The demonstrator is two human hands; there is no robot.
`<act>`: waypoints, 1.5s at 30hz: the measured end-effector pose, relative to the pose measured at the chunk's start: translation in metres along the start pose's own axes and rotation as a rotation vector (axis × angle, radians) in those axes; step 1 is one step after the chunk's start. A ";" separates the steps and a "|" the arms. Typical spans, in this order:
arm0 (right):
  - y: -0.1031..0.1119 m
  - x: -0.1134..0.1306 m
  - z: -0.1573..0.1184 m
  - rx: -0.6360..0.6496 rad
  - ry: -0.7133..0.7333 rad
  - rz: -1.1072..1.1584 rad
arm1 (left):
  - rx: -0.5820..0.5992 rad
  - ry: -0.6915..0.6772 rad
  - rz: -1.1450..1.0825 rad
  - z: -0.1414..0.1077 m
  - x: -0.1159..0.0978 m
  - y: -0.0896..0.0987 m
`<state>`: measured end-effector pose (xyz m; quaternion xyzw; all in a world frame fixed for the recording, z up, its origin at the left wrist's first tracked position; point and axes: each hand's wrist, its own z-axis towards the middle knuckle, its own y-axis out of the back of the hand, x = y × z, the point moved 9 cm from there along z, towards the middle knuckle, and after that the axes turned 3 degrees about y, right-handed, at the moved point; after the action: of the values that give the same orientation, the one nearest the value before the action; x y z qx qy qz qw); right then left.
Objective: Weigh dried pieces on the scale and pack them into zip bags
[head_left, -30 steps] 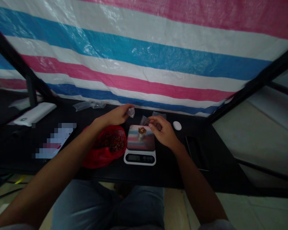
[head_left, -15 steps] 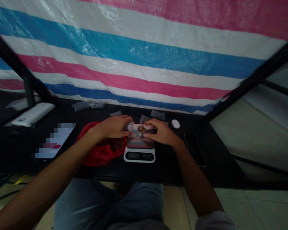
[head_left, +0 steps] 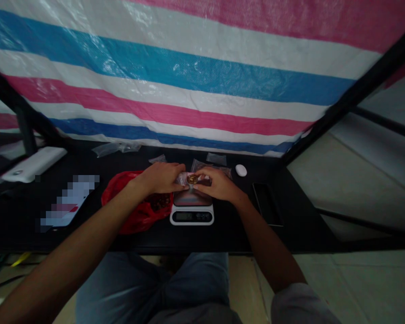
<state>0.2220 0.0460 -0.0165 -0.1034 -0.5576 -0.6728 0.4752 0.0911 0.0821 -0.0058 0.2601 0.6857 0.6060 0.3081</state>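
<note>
A white digital scale (head_left: 192, 218) with a shiny metal plate lies on the black table. Over its plate, my right hand (head_left: 216, 182) has thumb and fingers closed on a small round cup (head_left: 192, 179) filled with brown pieces. My left hand (head_left: 164, 177) pinches a small clear plastic bag (head_left: 181, 178) at the left of the cup. Under my left forearm, beside the scale, a red plastic bag (head_left: 116, 184) lies open with dark brown pieces inside.
Several clear bags, one of them a flat bag (head_left: 217, 158), lie behind the scale. A white oval object (head_left: 240, 170) and a dark phone (head_left: 267, 204) are on the right. A lit phone (head_left: 70, 200) and a white device (head_left: 35, 164) sit on the left.
My right hand has taken the cup up from the scale's plate and tilted it toward the small bag. The view has shifted slightly.
</note>
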 end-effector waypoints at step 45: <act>0.026 0.020 -0.009 -0.346 0.077 0.266 | -0.405 -0.095 -0.747 -0.014 -0.019 -0.010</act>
<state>0.2341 0.0300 0.0110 -0.2303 -0.3968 -0.6931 0.5559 0.0936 0.0572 -0.0121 -0.0442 0.5849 0.5626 0.5826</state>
